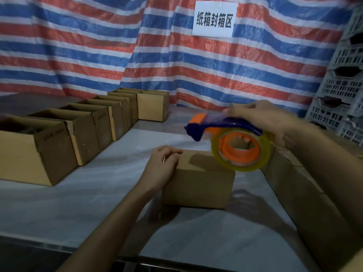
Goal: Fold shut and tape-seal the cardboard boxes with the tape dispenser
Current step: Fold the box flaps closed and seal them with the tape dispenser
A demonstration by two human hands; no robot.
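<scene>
Six open cardboard boxes (19, 158) counted in a row on the table (98, 193), 9 to 11 o'clock. Flaps up, plain brown corrugated, rectangular. Insides dark, contents not readable. One closed box (198, 185) at centre, top flaps folded flat. One tape dispenser (225, 126) over that box's 2 o'clock corner, contact unclear: blue frame, orange hub and nose, one roll of clear yellowish tape (243, 167). Right hand (265, 118) wrapped round the dispenser handle from above. Left hand (163, 165) at the closed box's 9 o'clock end, fingers curled over the top edge, gripping it. More brown boxes (288, 179) lined up 3 to 5 o'clock, partly behind the right arm, count unclear. Stacked grey slotted plastic crates (341, 91) at 2 o'clock. Red-white-blue striped woven tarp (78, 46) behind, one white paper sign (215, 19) with black characters at 12 o'clock.
</scene>
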